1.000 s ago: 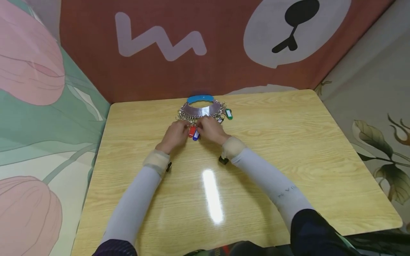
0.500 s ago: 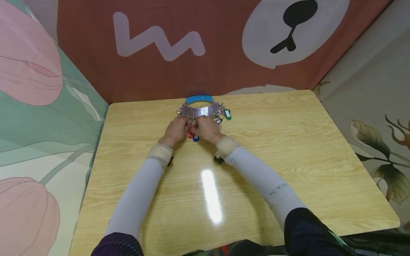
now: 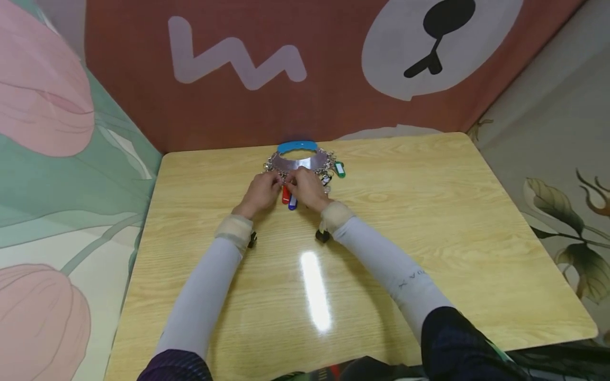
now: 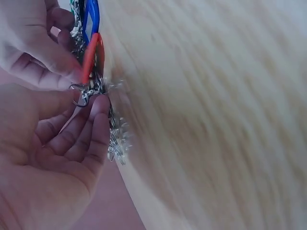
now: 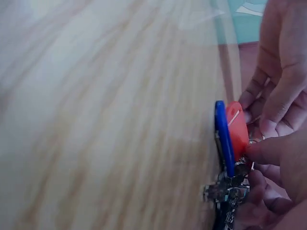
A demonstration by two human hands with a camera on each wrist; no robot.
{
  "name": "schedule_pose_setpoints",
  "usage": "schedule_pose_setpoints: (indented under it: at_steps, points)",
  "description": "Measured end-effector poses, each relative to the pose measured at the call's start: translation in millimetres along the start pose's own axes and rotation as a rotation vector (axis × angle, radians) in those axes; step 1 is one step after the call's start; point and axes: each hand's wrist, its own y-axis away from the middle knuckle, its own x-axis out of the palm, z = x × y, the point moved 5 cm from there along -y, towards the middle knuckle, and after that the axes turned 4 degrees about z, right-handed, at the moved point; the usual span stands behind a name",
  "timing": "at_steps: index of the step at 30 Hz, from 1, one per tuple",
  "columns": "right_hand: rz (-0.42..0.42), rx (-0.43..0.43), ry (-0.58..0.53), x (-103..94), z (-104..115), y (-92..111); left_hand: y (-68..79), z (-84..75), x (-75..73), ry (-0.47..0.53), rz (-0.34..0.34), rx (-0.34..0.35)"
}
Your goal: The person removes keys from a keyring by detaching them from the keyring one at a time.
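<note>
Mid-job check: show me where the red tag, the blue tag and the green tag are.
Red tag (image 5: 238, 130): right wrist view, on the middle of its flat face.
Blue tag (image 5: 224, 139): right wrist view, halfway along its narrow edge.
Green tag (image 3: 340, 169): head view, on the middle of its face.

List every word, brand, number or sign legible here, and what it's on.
No text can be read for certain.
Right sleeve: dark lettering, too small to read.
Blue tag: white insert, no writing readable.
Green tag: white label, no writing readable.
Back wall: a lilac zigzag, maybe a letter, maybe just pattern; cannot tell.
</note>
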Motion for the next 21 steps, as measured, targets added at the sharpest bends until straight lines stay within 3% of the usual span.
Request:
schedule_pose_setpoints:
  at_steps: [5,11,21]
  points:
    - [-0.031,-0.001,-0.099,-4.1,-3.3,-0.8,-1.7,3.3,1.1,0.033,0.020,-0.015]
    - [-0.003,0.021,-0.199,-4.6,-2.4,-3.1,-2.6,7.7,-2.4,0.056,0.032,-0.049]
    - [0.011,0.027,-0.289,-7.2,-8.2,-3.3,-2.3,-1.8,-3.6,0.130,0.005,-0.018]
